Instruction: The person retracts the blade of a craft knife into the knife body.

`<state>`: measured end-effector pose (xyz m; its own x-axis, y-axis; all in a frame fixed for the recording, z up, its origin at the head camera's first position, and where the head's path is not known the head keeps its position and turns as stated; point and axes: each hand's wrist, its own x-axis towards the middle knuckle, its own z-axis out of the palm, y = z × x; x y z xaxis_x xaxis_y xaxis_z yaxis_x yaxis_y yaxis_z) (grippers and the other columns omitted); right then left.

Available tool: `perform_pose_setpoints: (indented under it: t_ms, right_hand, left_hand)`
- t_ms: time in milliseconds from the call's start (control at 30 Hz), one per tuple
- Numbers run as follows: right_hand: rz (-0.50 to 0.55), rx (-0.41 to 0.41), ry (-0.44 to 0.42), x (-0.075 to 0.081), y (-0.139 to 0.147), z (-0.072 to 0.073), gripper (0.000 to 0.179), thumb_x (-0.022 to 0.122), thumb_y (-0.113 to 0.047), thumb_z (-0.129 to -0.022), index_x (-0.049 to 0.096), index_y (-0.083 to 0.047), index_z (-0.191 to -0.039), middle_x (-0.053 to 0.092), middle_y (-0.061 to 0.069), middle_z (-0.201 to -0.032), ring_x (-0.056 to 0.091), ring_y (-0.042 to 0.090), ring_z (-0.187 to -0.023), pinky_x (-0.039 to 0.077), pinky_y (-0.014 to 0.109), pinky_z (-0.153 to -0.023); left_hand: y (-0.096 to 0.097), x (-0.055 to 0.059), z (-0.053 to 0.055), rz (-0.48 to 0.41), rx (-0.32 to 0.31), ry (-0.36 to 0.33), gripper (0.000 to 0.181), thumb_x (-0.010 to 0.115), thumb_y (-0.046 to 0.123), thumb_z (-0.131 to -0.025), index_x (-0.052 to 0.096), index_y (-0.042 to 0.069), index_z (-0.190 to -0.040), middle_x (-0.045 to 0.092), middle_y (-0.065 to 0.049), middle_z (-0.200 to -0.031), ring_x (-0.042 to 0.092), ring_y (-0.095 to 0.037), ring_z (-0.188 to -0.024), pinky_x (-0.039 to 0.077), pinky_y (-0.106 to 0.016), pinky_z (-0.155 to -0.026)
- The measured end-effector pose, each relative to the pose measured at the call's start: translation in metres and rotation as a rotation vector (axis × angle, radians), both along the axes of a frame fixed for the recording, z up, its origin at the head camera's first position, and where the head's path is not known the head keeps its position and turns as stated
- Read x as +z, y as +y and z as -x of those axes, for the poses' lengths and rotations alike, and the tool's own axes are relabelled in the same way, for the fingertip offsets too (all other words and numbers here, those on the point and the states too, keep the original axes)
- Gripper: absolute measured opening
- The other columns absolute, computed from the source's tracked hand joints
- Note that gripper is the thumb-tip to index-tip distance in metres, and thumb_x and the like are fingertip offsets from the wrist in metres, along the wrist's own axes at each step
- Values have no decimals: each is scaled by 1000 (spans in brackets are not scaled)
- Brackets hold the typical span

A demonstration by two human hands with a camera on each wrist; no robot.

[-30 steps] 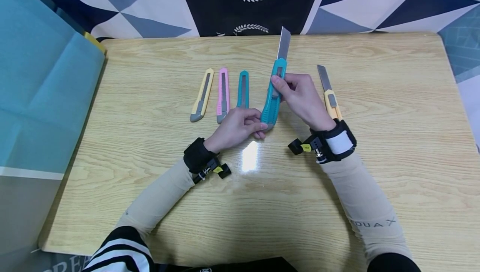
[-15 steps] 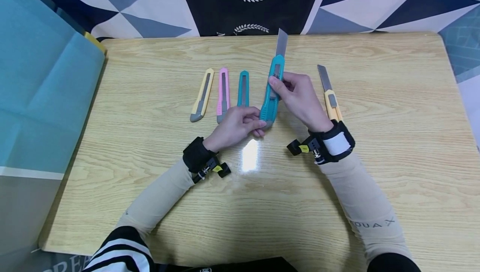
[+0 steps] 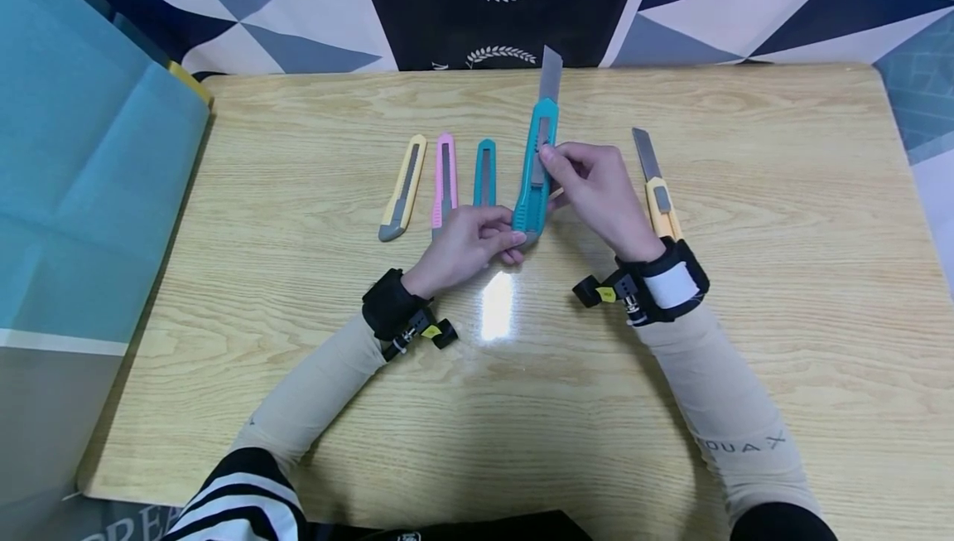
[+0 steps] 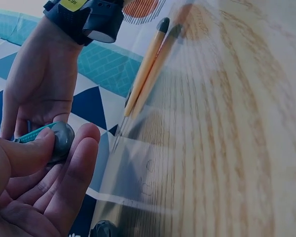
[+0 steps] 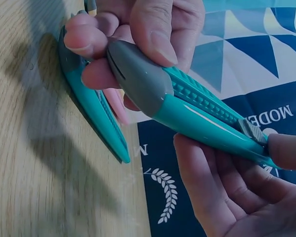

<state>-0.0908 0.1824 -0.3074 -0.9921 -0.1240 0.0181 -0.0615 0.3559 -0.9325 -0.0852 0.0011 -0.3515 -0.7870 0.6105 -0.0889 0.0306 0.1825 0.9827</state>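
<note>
A teal utility knife (image 3: 533,168) with a long bare blade is held above the table between both hands, blade toward the far edge. My left hand (image 3: 473,240) pinches its grey end cap (image 5: 140,79) between thumb and fingers. My right hand (image 3: 596,189) grips the body, the thumb on the grey slider (image 5: 251,131). Left of it, a second teal utility knife (image 3: 484,172), a pink one (image 3: 445,172) and a yellow one (image 3: 402,189) lie in a row, blades not showing. The left hand covers the lower ends of the teal and pink ones.
Beside the right wrist lies another yellow utility knife (image 3: 660,201) with its blade out, its lower end partly hidden by the wristband. The wooden table (image 3: 782,276) ends at a patterned cloth (image 3: 313,19) behind. A blue covering (image 3: 82,168) borders the left side.
The held teal knife has shifted slightly left and toward the far edge, both hands still on it. Its blade stays out. The knives on the table have not moved.
</note>
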Motion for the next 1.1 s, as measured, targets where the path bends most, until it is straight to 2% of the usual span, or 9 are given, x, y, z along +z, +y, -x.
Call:
perform_pose_setpoints:
  t_ms: [233, 300, 333, 467, 533, 567, 733, 833, 1100]
  right_hand:
    - [-25, 10, -35, 0, 1, 0, 40, 41, -23, -101, 64, 9, -94, 60, 22, -78, 61, 33, -66, 59, 29, -57]
    - [-17, 8, -53, -8, 3, 3, 43, 42, -28, -100, 65, 7, -93, 61, 19, -78, 61, 30, -67, 58, 29, -56]
    - [-16, 7, -61, -8, 4, 4, 43, 41, -29, -100, 65, 6, -93, 61, 20, -78, 61, 29, -68, 59, 29, -56]
    - [17, 2, -63, -24, 9, 9, 43, 44, -32, -99, 67, 3, -94, 65, 16, -80, 61, 23, -71, 59, 30, -56]
    - [27, -1, -51, -19, 7, 7, 39, 44, -27, -99, 67, 5, -94, 65, 18, -80, 61, 25, -71, 59, 32, -57]
    - [33, -2, -41, -20, 6, 7, 38, 45, -26, -99, 67, 5, -94, 65, 18, -80, 61, 25, -70, 59, 33, -57]
    - [0, -9, -2, -1, 0, -1, 32, 45, -16, -99, 66, 9, -97, 65, 23, -83, 63, 28, -67, 59, 33, -60]
    - [-20, -12, 7, 2, 0, -2, 31, 46, -14, -99, 66, 9, -98, 66, 24, -84, 64, 29, -65, 58, 29, -60]
    - [-16, -21, 22, 4, 1, -3, 28, 49, -12, -97, 66, 10, -98, 66, 26, -83, 65, 27, -64, 56, 22, -61]
  left_hand:
    - [1, -2, -1, -21, -7, 37, 10, 56, -6, -89, 61, -12, -95, 66, -28, -83, 65, -32, -72, 57, -47, -66]
    - [1, -2, -1, -20, -1, 44, 10, 56, -6, -89, 61, -12, -96, 66, -28, -83, 65, -32, -72, 58, -46, -66]
    - [1, -7, 0, -23, 3, 49, 10, 57, -5, -89, 61, -11, -96, 67, -27, -82, 66, -30, -71, 58, -43, -65]
    - [2, -8, 1, -18, 13, 33, 11, 57, -5, -89, 62, -11, -97, 67, -26, -83, 66, -29, -71, 59, -42, -65]
    - [1, -7, 1, -26, 14, 22, 12, 57, -5, -89, 62, -11, -98, 67, -26, -84, 66, -29, -72, 58, -43, -65]
    - [1, -3, 0, -24, 17, 11, 12, 57, -6, -88, 61, -13, -98, 66, -28, -85, 65, -31, -72, 58, -46, -66]
    - [-1, -3, 2, -26, 52, -16, 11, 61, -4, -86, 63, -11, -94, 67, -25, -82, 66, -29, -71, 58, -45, -66]
    - [-1, -5, 4, -34, 75, -27, 10, 63, -3, -85, 65, -11, -92, 69, -22, -81, 66, -27, -70, 58, -43, -66]
    - [-2, -4, 4, -53, 94, -35, 11, 64, -4, -84, 65, -11, -91, 69, -22, -81, 66, -27, -69, 59, -38, -65]
